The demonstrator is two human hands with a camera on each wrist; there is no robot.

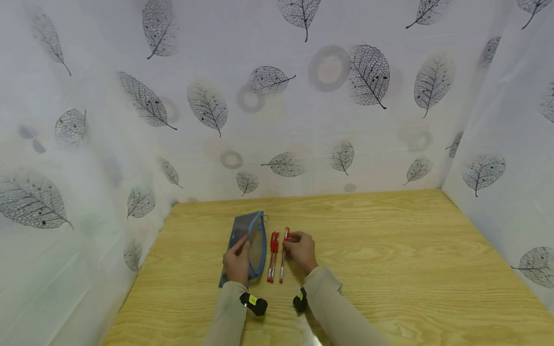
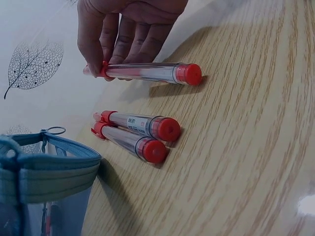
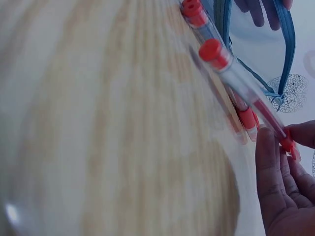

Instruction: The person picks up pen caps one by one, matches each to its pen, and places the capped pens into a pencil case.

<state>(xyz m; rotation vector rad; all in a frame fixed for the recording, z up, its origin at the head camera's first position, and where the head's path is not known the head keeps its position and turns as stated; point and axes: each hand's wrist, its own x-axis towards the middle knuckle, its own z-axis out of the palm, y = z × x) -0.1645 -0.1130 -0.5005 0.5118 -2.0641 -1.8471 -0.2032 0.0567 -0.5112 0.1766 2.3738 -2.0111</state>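
My left hand grips one side of a blue zippered pencil pouch with see-through panels. The pouch's mouth is unzipped and spread apart. With thumb and fingers, my right hand pinches a clear-barrelled red gel pen near its red clip end. That pen is raised off the wood, its other end pointing back toward me. Two similar red pens lie side by side between the pouch and the held pen. Through the pouch's clear wall, a thin reddish strip shows inside.
A wood-grain table spreads widely to the right of my hands. White curtains printed with leaves close off the back and both sides. A small metal ring hangs at the pouch's far corner.
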